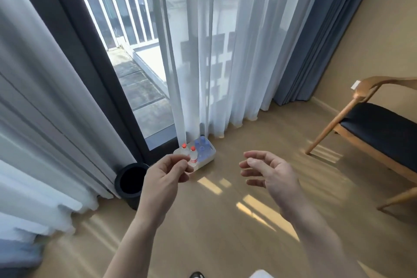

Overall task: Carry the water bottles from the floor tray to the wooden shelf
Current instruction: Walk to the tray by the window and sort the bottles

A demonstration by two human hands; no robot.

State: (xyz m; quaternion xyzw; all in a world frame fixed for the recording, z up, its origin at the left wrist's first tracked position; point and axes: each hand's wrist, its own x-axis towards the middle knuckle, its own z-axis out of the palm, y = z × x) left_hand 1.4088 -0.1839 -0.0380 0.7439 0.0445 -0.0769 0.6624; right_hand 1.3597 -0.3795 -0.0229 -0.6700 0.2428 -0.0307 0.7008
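Observation:
A white tray (208,158) rests on the wooden floor at the foot of the sheer curtain. In it stand two clear bottles with red caps (193,154) on the left and several bottles with blue caps (202,145) on the right. My left hand (165,176) is stretched out in front of the tray's left end, fingers loosely curled, holding nothing. My right hand (268,172) hovers to the right of the tray, well above the floor, its fingers spread. No wooden shelf is in view.
A black cylindrical bin (130,184) stands on the floor left of the tray. A wooden chair with a dark seat (379,128) is at the right. Sheer curtains (209,52) and a glass balcony door (126,56) fill the far side.

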